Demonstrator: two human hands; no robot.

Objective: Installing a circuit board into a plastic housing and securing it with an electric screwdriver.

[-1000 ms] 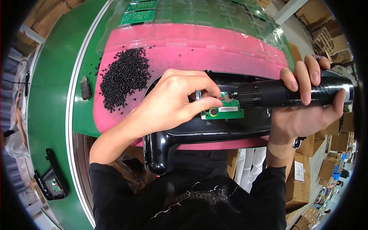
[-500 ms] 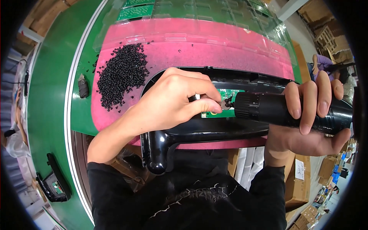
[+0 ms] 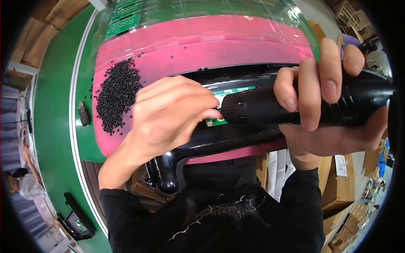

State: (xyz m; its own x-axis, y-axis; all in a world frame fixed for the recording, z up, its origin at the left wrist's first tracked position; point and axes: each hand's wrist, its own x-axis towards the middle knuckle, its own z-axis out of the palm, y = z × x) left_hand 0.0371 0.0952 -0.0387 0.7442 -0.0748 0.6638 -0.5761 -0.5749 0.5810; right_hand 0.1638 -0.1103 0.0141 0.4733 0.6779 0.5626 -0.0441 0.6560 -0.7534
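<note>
Screwdriver [image 3: 261, 103] protrudes leftward from the right grip [image 3: 331, 90].

The site is an electronics assembly workshop. A long green workbench [image 3: 52, 139] with a pale edge strip [image 3: 72, 97] carries a pink rectangular work mat [image 3: 240, 48]. Indicators on the work surface: a heap of small black screws [image 3: 118, 95], flat green circuit boards [image 3: 122, 26], a glossy black plastic housing [image 3: 215, 143] and a black cylindrical power tool with a ribbed collar [image 3: 257, 103]. Brown cardboard cartons [image 3: 337, 187] stand at right; another person [image 3: 31, 187] is present at left.
</note>
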